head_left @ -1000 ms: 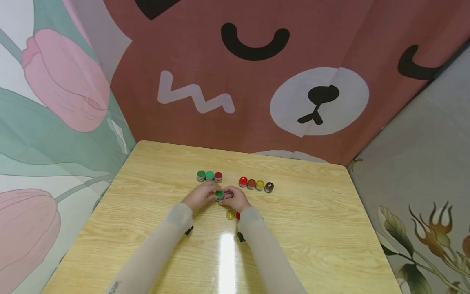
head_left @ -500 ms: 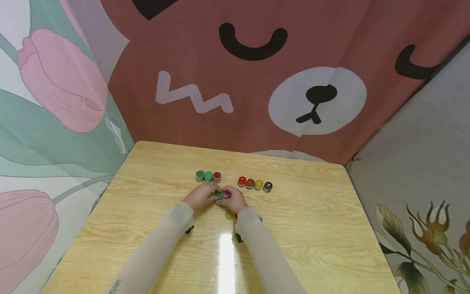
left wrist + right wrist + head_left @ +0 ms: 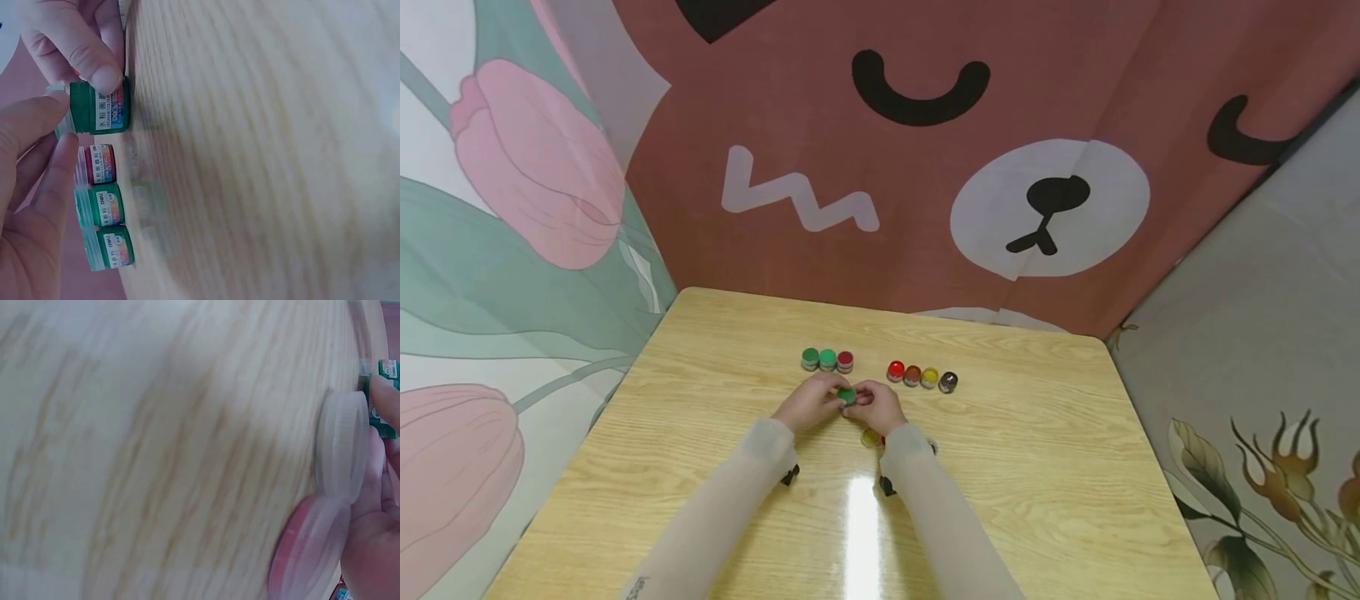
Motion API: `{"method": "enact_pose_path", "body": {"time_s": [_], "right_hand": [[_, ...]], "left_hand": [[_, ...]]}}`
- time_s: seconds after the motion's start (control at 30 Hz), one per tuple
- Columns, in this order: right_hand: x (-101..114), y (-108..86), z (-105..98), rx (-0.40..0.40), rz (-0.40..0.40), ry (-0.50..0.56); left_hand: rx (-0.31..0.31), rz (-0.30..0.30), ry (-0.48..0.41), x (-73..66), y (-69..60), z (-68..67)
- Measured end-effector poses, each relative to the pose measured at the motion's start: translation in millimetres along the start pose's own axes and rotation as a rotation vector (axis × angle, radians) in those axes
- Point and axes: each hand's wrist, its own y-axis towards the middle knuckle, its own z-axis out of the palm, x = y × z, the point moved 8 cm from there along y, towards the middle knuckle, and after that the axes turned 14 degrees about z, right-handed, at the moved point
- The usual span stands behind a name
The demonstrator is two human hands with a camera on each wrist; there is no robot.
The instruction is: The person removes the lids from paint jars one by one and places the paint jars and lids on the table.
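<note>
Green gouache jar below the head view's centre appears partly uncapped, lid pinched by the left hand, body gripped by the right hand, with loose lids nearby and three neighbouring jars still capped.

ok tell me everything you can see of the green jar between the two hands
The small green cylindrical jar, plastic by its look, has a translucent lid and a white label with Chinese characters and a multicoloured patch. It is roughly upright over the light wood-grain table. The left hand pinches the lid; the right hand holds the body, its thumb partly on the label. Whether it touches the table or the lid is loose is unclear.
</note>
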Motion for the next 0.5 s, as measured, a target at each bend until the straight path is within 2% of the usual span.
{"method": "enact_pose_path", "body": {"time_s": [0.27,0.37,0.5], "right_hand": [[5.3,-3.6,1.1,-0.025,-0.019,-0.017],[8.1,-6.2,-0.1,-0.041,-0.028,-0.022],[9.2,-6.6,-2.3,-0.079,0.004,-0.028]], "left_hand": [[-0.163,-0.129,-0.143,16.5,-19.4,-0.8],[-0.202,-0.155,-0.157,18.4,-28.1,-1.0],[-0.228,-0.180,-0.182,18.6,-37.4,-0.4]]}}
